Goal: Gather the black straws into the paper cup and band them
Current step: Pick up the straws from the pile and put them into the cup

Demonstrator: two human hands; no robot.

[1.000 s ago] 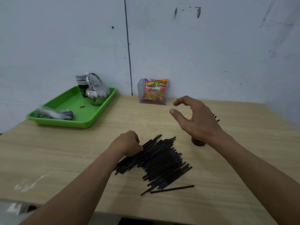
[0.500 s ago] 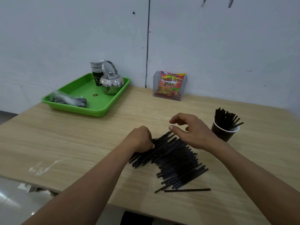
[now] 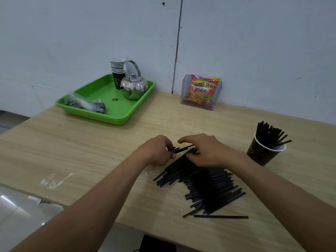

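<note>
Wooden surface (image 3: 91, 151) w/ black straws (image 3: 209, 186) heaped front-centre; paper cup (image 3: 260, 153) to the right holds more, upright. Left hand (image 3: 156, 151) & right hand (image 3: 209, 151) both pinch straws at the pile's far end.

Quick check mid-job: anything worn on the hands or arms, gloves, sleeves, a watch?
Nothing worn shows. The left hand and right hand are bare: no gloves or visible rings. The left forearm and right forearm are uncovered to the frame edge, no sleeve, watch or wristband.

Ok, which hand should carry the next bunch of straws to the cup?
Probably the right hand: the cup stands on its side of the straws, and the left hand would have to cross over.
</note>
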